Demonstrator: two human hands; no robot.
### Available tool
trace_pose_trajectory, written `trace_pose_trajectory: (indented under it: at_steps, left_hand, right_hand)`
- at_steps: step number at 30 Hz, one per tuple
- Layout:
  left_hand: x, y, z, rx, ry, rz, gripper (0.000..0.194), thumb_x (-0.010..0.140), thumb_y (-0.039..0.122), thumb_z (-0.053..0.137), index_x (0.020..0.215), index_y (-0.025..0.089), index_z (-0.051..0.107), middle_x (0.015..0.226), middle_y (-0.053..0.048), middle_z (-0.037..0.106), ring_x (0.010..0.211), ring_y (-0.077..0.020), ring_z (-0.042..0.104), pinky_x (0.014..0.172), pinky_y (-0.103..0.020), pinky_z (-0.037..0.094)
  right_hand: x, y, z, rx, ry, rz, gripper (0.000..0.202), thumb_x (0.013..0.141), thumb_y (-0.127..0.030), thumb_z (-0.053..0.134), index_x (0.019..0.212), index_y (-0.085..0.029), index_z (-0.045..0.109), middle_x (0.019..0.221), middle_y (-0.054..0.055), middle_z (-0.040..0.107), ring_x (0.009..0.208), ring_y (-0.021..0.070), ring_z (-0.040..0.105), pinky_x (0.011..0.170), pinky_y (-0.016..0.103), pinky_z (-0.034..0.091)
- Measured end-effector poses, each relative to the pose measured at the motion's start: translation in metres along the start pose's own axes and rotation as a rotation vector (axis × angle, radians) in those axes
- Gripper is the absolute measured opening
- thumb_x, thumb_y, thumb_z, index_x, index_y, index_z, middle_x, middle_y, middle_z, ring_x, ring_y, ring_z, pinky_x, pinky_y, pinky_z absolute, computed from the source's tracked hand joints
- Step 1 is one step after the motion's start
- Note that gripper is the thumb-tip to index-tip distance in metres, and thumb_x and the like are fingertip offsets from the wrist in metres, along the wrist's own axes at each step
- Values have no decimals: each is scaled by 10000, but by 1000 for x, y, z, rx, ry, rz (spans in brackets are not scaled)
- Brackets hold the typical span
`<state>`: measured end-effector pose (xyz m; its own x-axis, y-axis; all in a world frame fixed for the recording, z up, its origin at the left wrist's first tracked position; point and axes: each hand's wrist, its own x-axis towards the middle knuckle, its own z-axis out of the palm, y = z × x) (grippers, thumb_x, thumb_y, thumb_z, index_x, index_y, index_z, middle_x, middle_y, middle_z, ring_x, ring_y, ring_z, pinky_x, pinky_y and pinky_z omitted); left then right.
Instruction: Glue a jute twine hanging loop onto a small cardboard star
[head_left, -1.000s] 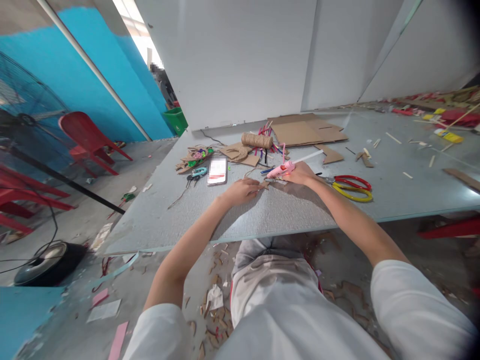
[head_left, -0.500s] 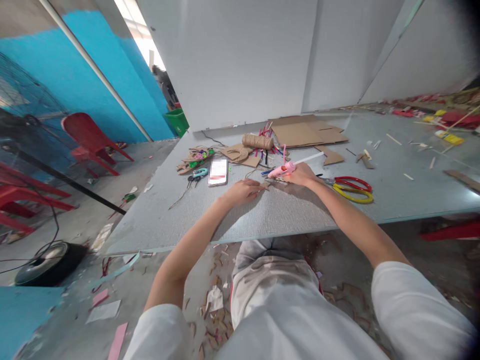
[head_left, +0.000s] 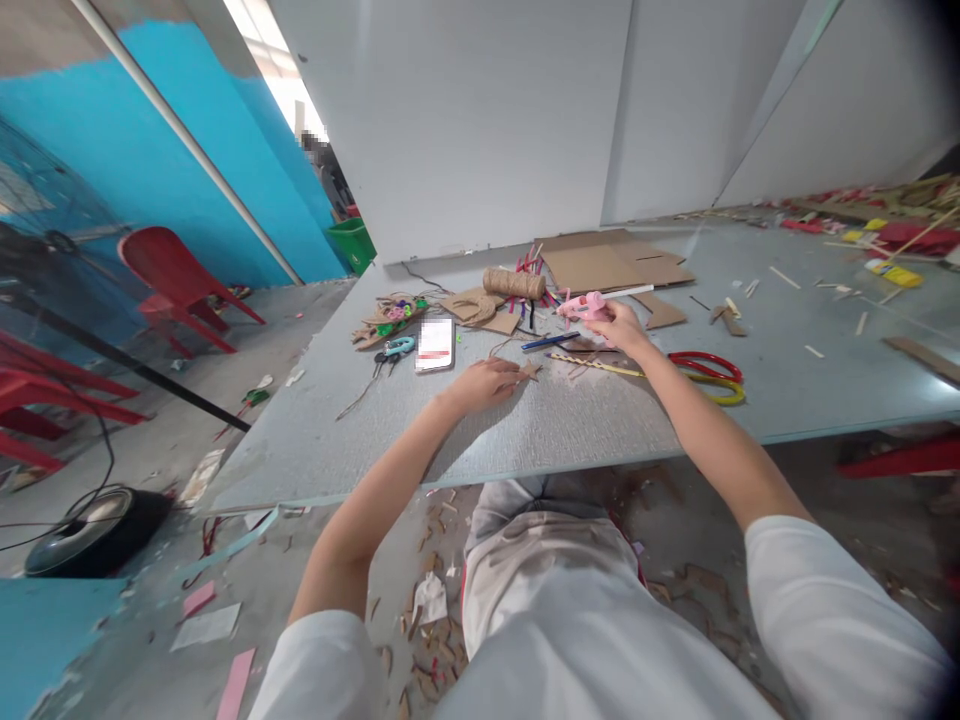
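My right hand (head_left: 624,328) grips a pink hot glue gun (head_left: 583,307), raised a little above the table with a white glue stick jutting from its back. My left hand (head_left: 486,384) rests low on the table, fingertips on a small pointed piece of cardboard (head_left: 532,372). Just beyond the gap between my hands lies a blue pen (head_left: 546,342). Scissors with red and yellow handles (head_left: 709,393) lie partly behind my right forearm, next to a thin gold twisted strip (head_left: 589,362).
A phone (head_left: 435,346) and blue-handled cutters (head_left: 397,348) lie left of my left hand. A twine spool (head_left: 514,283), cardboard sheets (head_left: 607,262) and colourful trimmings are farther back. Scraps and a yellow bottle (head_left: 895,273) are at the right. The table's front edge (head_left: 555,470) is near my lap.
My right hand has lifted the glue gun up and away from the small cardboard piece, uncovering the pen and the gold strip. My left hand has stayed in place.
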<state>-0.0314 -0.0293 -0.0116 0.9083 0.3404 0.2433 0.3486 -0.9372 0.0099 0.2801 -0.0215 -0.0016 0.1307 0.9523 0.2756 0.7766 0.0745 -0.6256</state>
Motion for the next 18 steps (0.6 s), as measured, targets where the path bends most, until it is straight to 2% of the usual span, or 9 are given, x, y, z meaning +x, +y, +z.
trace_pose_trajectory:
  at_steps: [5,11,18]
  left_hand:
    - [0,0,0,2,4,3,312,904,312,528,1177,161,519,1185,-89,541,1026,-211,563,867,-425,490]
    - [0,1,-2,0,9,26,314,904,311,529,1179,160,518,1182,-89,543,1024,-211,564,867,-425,490]
    - [0,2,-4,6,-8,25,309,905,310,526,1177,163,520,1188,-89,541,1035,-212,559,878,-430,484]
  right_hand:
    - [5,14,3,-25,22,-19,336,887,-354,523,1152,-148,530,1142,75,555,981,190,567,826,395,495]
    - [14,17,6,-91,-32,-91,342,887,-356,523,1159,-148,526,1144,75,554,981,191,568,825,395,496]
    - [14,24,-4,-262,-45,-20,321,895,-354,511,1152,-164,531,1156,80,551,987,181,563,837,392,490]
